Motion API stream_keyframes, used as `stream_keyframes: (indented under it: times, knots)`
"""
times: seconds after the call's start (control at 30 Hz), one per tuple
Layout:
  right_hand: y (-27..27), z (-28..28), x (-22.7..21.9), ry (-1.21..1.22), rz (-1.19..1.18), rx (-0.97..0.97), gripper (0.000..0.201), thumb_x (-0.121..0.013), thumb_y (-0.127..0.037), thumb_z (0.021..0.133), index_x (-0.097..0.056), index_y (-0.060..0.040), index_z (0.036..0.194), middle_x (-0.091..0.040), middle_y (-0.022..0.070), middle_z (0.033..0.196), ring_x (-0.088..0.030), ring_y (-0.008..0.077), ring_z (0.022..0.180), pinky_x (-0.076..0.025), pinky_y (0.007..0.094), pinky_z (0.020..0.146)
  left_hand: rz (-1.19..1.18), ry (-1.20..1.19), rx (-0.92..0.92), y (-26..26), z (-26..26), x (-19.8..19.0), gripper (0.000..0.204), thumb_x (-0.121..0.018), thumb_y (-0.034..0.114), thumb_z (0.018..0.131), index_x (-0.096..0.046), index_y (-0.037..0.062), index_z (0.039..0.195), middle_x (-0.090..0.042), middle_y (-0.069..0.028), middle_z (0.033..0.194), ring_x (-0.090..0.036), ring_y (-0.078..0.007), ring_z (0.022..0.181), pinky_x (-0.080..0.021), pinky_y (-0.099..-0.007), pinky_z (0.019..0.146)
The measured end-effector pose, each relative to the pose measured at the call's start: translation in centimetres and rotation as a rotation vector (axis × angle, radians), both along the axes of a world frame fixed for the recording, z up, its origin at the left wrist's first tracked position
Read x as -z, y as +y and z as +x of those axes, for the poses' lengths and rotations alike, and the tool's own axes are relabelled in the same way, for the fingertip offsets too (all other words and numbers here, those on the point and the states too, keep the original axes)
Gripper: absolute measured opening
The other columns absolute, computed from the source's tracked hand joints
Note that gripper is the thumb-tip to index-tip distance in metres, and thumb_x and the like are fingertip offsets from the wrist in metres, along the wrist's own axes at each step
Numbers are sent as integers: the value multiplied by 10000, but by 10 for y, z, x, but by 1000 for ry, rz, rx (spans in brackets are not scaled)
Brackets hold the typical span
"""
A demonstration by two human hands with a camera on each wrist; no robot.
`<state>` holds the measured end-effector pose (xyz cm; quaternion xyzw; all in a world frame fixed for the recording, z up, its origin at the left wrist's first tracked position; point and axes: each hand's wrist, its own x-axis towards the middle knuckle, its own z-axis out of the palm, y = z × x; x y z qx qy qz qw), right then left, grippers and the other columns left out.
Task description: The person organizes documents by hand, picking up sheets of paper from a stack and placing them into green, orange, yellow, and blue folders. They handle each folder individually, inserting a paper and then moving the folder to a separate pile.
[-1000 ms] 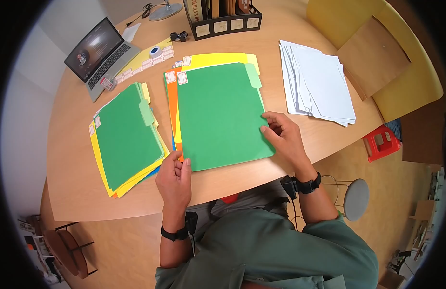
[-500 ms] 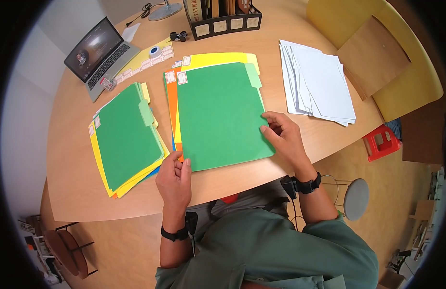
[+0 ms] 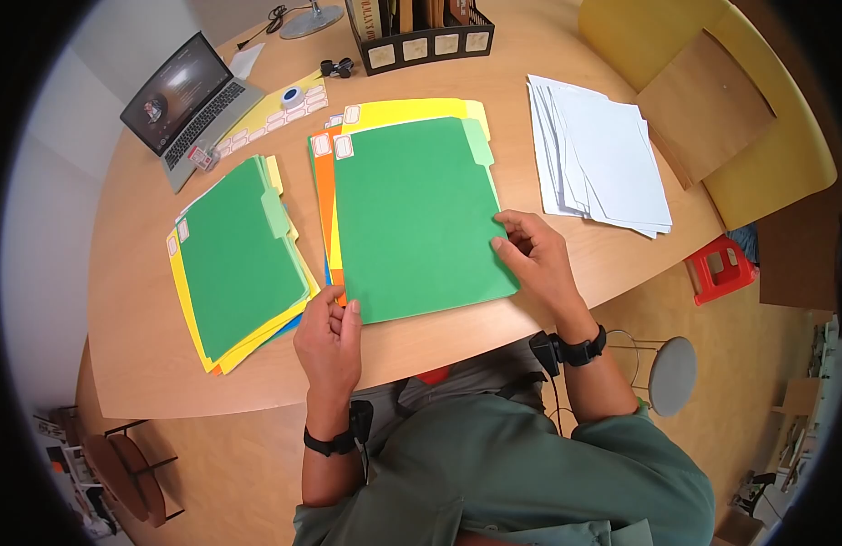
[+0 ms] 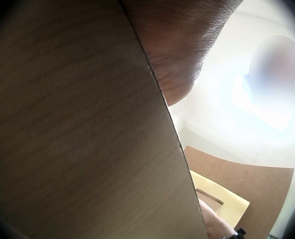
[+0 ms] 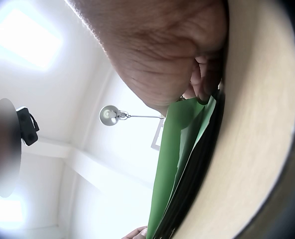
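Note:
A green tab folder (image 3: 412,218) lies on top of a pile at the table's front, a labelled sticker in its upper left corner. Under it show a yellow folder (image 3: 403,109) and an orange folder (image 3: 325,191). My right hand (image 3: 537,255) grips its right edge, thumb on top. In the right wrist view the right hand's fingers (image 5: 204,82) curl at the edge of the green folder (image 5: 170,154). At the near left corner my left hand (image 3: 330,337) holds the folder with bent fingers and thumb. Only skin beside the table edge shows in the left wrist view.
Left of the pile is a second stack of folders (image 3: 243,264). White papers (image 3: 608,164) lie at the right. A laptop (image 3: 189,105), label sheets (image 3: 257,127), a roll of tape (image 3: 293,97) and a black file organizer (image 3: 428,50) stand farther back. A yellow chair (image 3: 776,177) is beyond the right edge.

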<state>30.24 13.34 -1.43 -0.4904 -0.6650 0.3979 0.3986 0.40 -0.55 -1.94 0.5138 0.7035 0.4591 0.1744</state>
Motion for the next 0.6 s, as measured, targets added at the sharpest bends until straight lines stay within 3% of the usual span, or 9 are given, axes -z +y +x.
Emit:
stream_keyframes:
  times: [0.13,0.2,0.6]
  knots:
    - [0,0,2,5,5,-1,365,-803,-141,1000,-731,5,1327,-756,116,1106,-721,169,893,-606,327,809,4,-2,1,0,-1,1,253,-739,40,1038,-701,-61,1268,-561,26,808,-501,-51,713,-424,-224,656]
    - [0,0,1,1,26,-6,348,-787,-96,1009,-720,0,1337,-738,50,1064,-684,102,897,-565,266,784,-1,10,2,0,-1,1,253,-738,36,1038,-701,-61,1268,-562,25,810,-501,-49,714,-424,-222,654]
    - [0,1,3,-20,44,-8,346,-792,-105,1009,-722,-5,1334,-740,53,1068,-686,102,905,-569,267,790,1,20,5,0,-1,1,256,-741,31,1032,-703,-56,1270,-560,25,810,-497,-54,712,-426,-229,656]
